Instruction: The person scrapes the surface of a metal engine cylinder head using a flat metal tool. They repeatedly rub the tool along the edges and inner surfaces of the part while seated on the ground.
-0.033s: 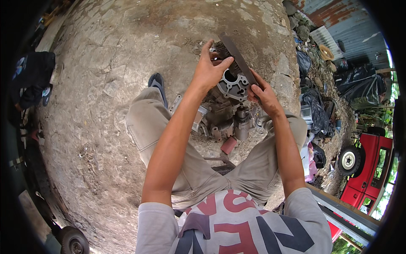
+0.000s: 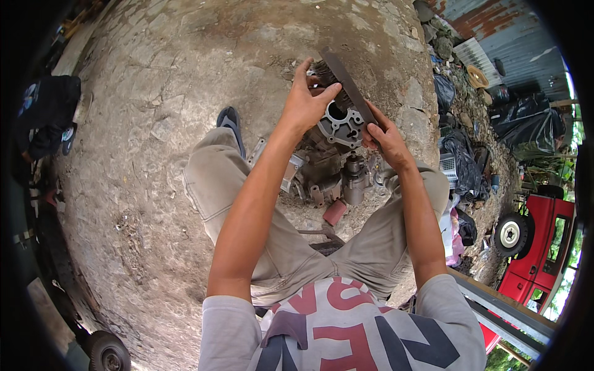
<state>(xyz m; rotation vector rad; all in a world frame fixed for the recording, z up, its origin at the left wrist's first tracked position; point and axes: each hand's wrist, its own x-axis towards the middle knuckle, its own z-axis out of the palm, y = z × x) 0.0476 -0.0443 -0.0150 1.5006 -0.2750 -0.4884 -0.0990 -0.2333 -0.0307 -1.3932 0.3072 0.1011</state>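
A wire brush (image 2: 348, 78) with a long dark brown back is held slantwise in front of me, its bristles facing left. My right hand (image 2: 387, 137) grips its lower end, thumb on top. At the upper part, my left hand (image 2: 308, 99) has its thumb and bent fingers on the bristle side; some of those fingers are hidden behind the bristles. Below the brush, between my legs, sits a greasy metal engine or gearbox casing (image 2: 340, 130) with a pale machined face and a round bore. Part of that face is covered by the brush and my hands.
Near the casing, a cylindrical metal part (image 2: 354, 179) and a reddish block (image 2: 335, 212) lie on the rough stone ground (image 2: 142, 154). To the right are black plastic bags (image 2: 461, 161) and a red vehicle (image 2: 537, 247). A dark cloth bundle (image 2: 49, 114) is at far left.
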